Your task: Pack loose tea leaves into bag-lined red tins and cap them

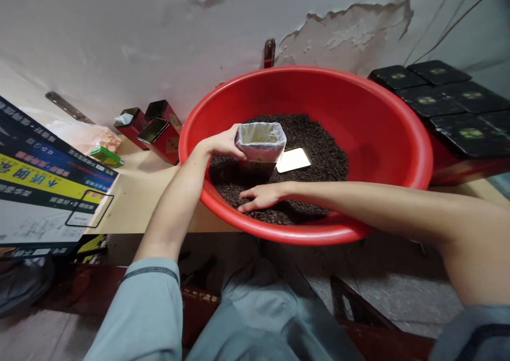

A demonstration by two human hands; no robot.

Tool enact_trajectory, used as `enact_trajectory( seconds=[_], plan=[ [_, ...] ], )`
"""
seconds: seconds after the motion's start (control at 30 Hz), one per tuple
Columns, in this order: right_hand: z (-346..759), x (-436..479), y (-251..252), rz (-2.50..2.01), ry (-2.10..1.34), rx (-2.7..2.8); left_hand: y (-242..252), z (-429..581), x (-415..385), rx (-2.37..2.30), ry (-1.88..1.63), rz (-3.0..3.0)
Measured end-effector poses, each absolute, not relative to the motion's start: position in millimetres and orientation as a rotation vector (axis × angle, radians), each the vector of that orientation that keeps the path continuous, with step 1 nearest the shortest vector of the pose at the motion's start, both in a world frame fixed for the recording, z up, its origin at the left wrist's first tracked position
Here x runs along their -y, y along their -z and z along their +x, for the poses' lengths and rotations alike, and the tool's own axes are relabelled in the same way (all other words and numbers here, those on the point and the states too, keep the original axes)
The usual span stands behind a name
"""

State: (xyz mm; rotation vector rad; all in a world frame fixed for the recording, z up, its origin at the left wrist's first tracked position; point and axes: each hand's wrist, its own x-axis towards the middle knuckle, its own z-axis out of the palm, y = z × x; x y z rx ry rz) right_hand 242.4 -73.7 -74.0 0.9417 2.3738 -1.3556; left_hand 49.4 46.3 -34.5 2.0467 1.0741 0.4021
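Note:
My left hand (228,141) grips the left side of a tea tin (261,152) lined with a clear plastic bag folded over its rim. The tin stands upright in a large red basin (306,237), among dark loose leaves that look like tea (322,143). Its base is partly hidden by shadow and leaves. My right hand (261,197) rests on the leaves in front of the tin, fingers stretched out and apart, holding nothing I can see. A shiny pale rectangular plate, perhaps a tin lid (294,160), lies on the leaves to the right of the tin.
Several closed tins with black lids (464,132) stand right of the basin. At the left are red tins (165,137), a small green box (107,157) and a large printed carton (48,180) on the wooden table (135,201). A peeling wall rises behind.

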Motion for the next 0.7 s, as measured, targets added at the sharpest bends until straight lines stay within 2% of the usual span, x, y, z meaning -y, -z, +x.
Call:
enact_trajectory(
  seconds=[0.23, 0.53, 0.7],
  plan=[
    [238, 81, 89, 1.129, 1.360, -2.427, 35, 49, -46, -1.088, -0.409, 2.032],
    [244, 70, 101, 1.132, 1.961, -2.240, 42, 46, -52, -1.030, -0.442, 2.035],
    [249, 56, 89, 1.215, 2.011, -2.304, 40, 47, -50, -1.050, -0.426, 2.074]
  ],
)
